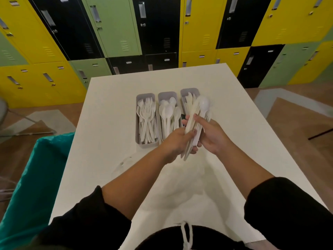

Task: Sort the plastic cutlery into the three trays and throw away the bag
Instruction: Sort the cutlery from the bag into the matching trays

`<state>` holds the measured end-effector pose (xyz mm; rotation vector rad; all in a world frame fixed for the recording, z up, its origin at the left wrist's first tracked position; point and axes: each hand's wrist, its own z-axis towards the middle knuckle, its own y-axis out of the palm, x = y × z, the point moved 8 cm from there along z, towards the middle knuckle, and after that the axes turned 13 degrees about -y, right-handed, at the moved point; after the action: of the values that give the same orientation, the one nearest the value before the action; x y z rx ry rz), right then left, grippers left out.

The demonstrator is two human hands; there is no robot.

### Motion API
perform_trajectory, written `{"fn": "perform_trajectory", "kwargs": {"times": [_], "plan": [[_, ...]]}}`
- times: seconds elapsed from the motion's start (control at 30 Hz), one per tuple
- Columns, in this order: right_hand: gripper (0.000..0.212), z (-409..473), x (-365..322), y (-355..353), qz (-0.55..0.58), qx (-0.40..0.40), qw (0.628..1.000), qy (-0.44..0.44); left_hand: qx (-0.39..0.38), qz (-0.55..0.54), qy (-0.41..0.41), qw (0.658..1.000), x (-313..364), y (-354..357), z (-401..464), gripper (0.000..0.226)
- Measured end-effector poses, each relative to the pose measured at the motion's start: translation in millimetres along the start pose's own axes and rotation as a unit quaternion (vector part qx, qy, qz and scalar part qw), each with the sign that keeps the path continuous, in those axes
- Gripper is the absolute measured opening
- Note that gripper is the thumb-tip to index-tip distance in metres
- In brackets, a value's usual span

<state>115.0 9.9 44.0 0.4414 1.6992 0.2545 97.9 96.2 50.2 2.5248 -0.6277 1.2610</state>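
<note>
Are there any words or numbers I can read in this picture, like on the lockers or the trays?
No, there are none to read.
Lockers: small label plates on the doors, too blurred to read.
Trays: plain grey, no writing showing.
Cutlery bundle in the hands: no print visible.

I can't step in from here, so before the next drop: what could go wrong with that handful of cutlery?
1. The bundle mixes at least a spoon with flatter pieces, held by both the left hand and right hand; a piece may slip out onto the table.
2. The spoon could land in the knife tray right behind it rather than the spoon tray.
</note>
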Motion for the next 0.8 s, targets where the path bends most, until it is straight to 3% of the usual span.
{"fn": "perform_trajectory", "kwargs": {"times": [0.17,0.47,0.6,0.8], "plan": [[0.026,1,-1,-23,-0.049,0.023,0.999,-0.003,0.029,-0.021,0.007,0.999,-4,11,15,0.032],[0.025,21,0,-62,-0.041,0.09,0.995,0.007,0.052,-0.083,-0.073,0.992,-8,7,47,0.027],[0.02,36,1,-75,-0.059,0.1,0.993,0.01,0.1,-0.055,-0.066,0.991,-6,1,61,0.015],[0.02,61,-4,-89,-0.098,0.106,0.989,-0.013,0.15,-0.041,-0.045,0.987,2,-7,79,0.016]]}}
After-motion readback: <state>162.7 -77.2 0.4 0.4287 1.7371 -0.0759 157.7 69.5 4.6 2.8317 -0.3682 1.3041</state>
